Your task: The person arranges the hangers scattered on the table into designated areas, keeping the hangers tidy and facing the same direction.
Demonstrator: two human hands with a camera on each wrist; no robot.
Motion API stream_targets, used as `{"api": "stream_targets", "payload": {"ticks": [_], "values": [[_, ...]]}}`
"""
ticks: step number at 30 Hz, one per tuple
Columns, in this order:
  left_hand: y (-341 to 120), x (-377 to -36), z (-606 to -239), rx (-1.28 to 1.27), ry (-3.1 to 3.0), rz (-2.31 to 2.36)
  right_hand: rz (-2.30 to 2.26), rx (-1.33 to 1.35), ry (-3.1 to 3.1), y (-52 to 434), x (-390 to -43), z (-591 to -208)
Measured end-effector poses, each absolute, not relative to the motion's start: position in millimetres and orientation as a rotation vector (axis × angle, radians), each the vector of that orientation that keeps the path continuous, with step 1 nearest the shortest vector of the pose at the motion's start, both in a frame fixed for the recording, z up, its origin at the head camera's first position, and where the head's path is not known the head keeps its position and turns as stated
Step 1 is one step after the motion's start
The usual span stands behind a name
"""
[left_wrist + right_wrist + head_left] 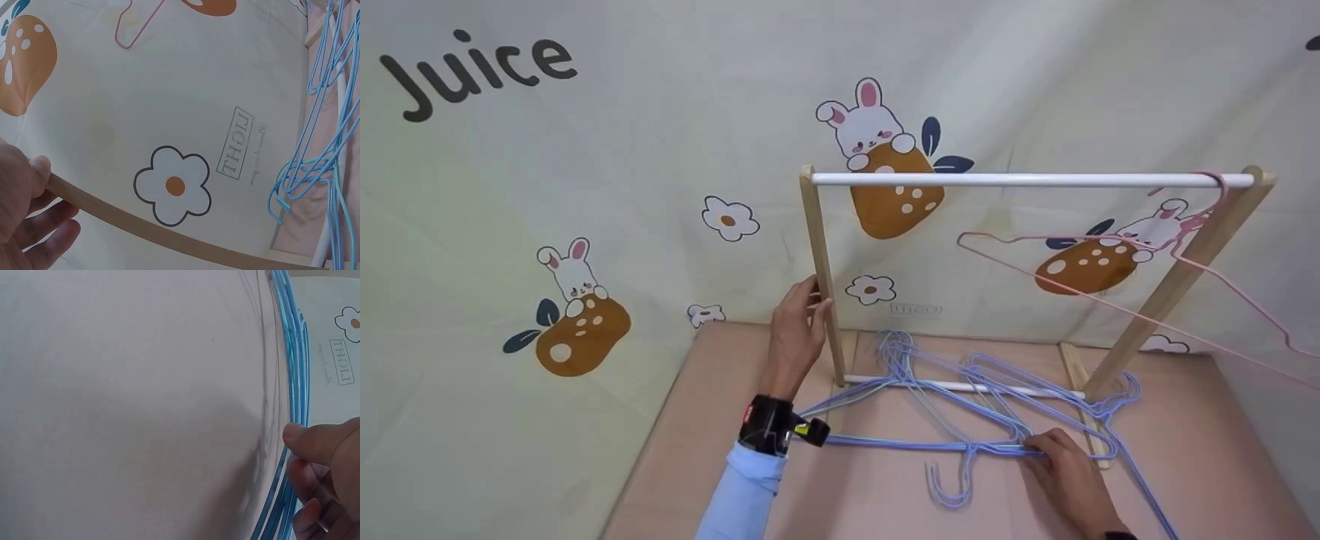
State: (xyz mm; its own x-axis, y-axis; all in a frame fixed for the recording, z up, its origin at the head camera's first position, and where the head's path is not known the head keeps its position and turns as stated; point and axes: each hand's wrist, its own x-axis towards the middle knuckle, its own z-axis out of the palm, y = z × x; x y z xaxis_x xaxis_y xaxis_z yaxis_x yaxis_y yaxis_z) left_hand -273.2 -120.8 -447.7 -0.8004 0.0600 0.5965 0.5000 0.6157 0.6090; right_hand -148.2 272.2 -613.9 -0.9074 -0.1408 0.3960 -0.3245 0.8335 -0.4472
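The blue wire hangers lie flat in a tangled pile on the pink table, partly across the rack's lower bar. The wooden post of the rack stands upright.

1. The rack stands at the back of the table, against the printed backdrop.
2. One hanger hangs at the right end of the top rail.
3. A pile of hangers lies on the table across the rack's bottom rail.
4. The left hand is at the left post, the right hand on the pile, in front of the rack.
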Motion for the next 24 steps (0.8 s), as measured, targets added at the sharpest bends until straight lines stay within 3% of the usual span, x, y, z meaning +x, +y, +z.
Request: {"api": "stream_targets", "payload": {"ticks": [24], "values": [[-121.8, -271.8, -447.9, -0.458, -2.295, -1.128, 0.781, 0.301, -2.639, 277.7, -146.8, -616.2]]}}
